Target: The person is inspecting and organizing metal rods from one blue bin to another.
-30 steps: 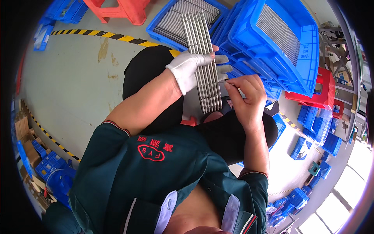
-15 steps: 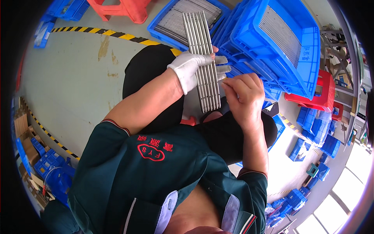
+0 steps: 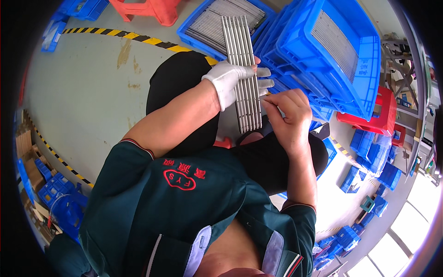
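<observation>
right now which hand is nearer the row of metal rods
Left: the gloved left hand grips the metal rods. The bare right hand is just right of their lower half; whether it touches is unclear.

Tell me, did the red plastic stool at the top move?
No: the red plastic stool keeps its place against the black-and-yellow striped floor tape.

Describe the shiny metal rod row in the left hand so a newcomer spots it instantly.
Find the stacked blue plastic crates at upper right. Left of them, the person's white-gloved left hand holds a flat row of slim, shiny metal rods. Unlike the thin grey rods lying in a crate, this row is gripped in the hand.
</observation>
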A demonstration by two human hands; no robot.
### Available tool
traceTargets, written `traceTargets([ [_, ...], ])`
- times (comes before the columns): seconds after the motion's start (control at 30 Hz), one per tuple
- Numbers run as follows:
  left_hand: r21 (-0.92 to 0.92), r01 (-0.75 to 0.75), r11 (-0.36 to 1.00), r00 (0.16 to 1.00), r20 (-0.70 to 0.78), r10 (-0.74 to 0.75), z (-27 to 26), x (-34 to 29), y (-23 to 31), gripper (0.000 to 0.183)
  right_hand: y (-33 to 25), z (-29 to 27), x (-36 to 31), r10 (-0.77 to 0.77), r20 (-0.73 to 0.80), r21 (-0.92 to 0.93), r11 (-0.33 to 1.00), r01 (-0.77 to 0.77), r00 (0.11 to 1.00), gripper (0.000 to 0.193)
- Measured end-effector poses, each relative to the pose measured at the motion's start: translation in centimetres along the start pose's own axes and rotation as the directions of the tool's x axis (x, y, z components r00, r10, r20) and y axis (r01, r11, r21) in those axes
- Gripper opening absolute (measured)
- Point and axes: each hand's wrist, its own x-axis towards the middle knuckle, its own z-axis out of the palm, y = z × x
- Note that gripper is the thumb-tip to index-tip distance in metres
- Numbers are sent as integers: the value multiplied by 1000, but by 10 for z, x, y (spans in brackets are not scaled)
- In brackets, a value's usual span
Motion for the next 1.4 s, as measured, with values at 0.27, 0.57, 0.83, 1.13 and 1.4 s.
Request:
traceTargets([
  [0.27,-24,7,1000,1000,-18,-7,0,2,-1,20,-1,5,3,-71,1,-83,994,70,998,10],
  [0.57,32,-19,999,998,-54,20,2,0,-2,21,-2,10,3,-214,51,-225,949,220,976,13],
  [0.83,10,-12,1000,998,-61,13,1,3,-3,21,-5,1,5,-125,-13,-113,986,123,992,11],
  [1.13,9,-25,1000,999,-40,25,-1,3,-3,22,-3,8,7,-107,46,-79,991,110,993,10],
  [1.4,-31,-24,999,999,-50,22,-3,4,-4,24,-6,6,8,-184,131,-195,959,207,974,13],
])
